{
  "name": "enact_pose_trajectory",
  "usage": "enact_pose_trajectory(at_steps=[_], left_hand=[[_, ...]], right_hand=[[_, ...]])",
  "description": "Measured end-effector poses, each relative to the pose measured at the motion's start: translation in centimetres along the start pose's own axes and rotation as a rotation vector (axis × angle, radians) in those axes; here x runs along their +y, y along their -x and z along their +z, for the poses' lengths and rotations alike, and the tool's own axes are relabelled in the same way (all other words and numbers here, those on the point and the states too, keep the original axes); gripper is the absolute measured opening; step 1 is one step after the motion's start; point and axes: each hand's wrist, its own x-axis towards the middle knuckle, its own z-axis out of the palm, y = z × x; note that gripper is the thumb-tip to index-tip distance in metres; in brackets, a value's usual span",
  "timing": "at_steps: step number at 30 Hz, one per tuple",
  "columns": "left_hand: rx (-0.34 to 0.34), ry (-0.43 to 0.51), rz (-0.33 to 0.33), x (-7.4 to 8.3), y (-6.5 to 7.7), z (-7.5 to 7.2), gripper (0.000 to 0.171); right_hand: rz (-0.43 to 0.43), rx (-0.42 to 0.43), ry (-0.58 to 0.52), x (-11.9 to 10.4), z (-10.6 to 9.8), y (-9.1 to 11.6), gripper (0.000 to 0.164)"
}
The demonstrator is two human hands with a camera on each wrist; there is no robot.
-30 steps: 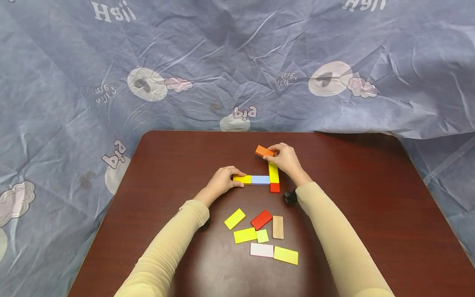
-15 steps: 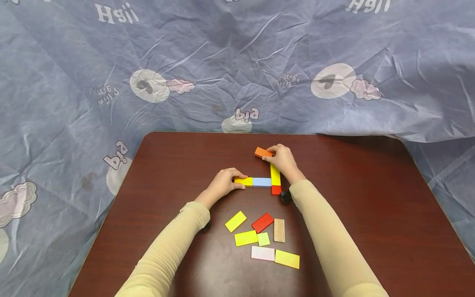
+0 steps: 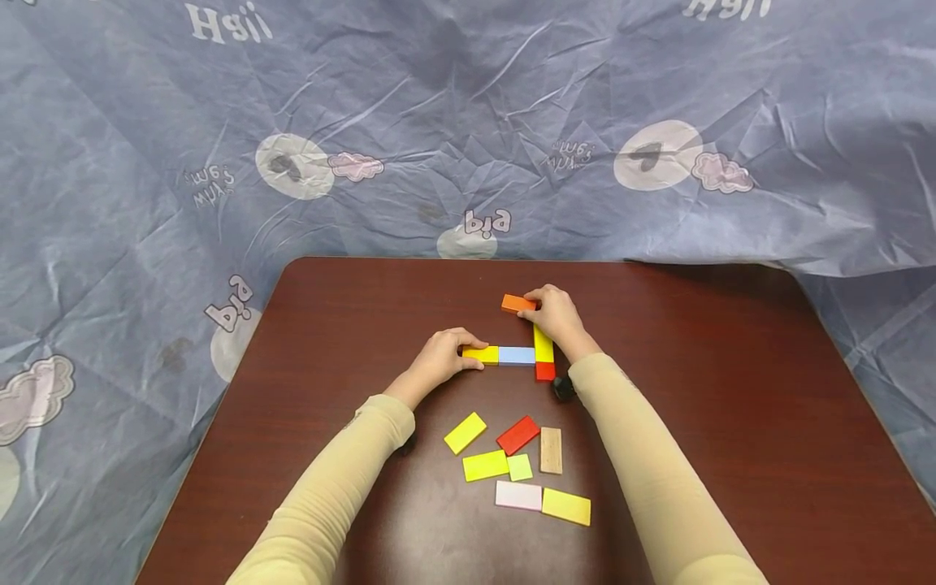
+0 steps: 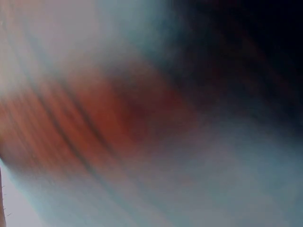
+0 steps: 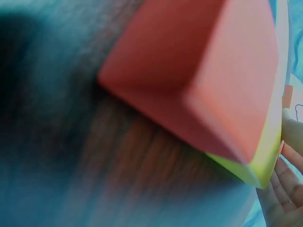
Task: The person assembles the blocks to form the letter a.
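Cloth (image 3: 468, 106), printed, behind dark red-brown table (image 3: 731, 366). Right hand (image 3: 559, 317) pinches orange block (image 3: 516, 304) near far end of lengthwise yellow slab (image 3: 543, 346); contact hidden by fingers. Left hand (image 3: 436, 358) grips yellow block (image 3: 484, 355), its right end against blue block (image 3: 516, 356). Red block (image 3: 544, 371) at slab's near end. Nearer the camera, among loose blocks (image 3: 518, 496), pale green square (image 3: 520, 467).

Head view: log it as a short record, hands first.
Left hand: holds a yellow block
Right hand: pinches an orange block
Row, left to right: held yellow block, blue block, crosswise yellow block with red block at its near end
Loose blocks, nearer the person: three yellow, one red, one yellow-green, one pink, one bare wood
Surface: brown table
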Motion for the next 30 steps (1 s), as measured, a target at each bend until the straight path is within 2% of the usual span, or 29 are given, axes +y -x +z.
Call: enact_pose_trajectory(at_steps=[3, 7, 10, 12, 22, 30], left_hand=[[0.002, -0.004, 0.01, -0.1, 0.0, 0.0, 0.036], [0.017, -0.013, 0.024, -0.2, 0.0, 0.0, 0.036], [0.026, -0.013, 0.032, -0.3, 0.0, -0.1, 0.036], [0.025, -0.018, 0.038, -0.3, 0.0, -0.1, 0.036], [0.018, -0.002, 0.033, -0.2, -0.4, 0.1, 0.038], [0.015, -0.016, 0.022, -0.3, -0.2, -0.1, 0.038]], right_hand=[[0.007, 0.006, -0.008, 0.0, -0.1, 0.3, 0.046], [-0.024, 0.061, -0.022, -0.2, -0.4, 0.9, 0.042], [-0.1, 0.096, -0.034, -0.6, -0.8, 1.7, 0.036], [-0.17, 0.089, -0.05, -1.0, -1.1, 2.6, 0.033], [-0.501, -0.075, -0.096, -1.7, -0.6, 9.5, 0.025], [-0.584, -0.198, -0.093, -1.3, 0.2, 13.1, 0.025]])
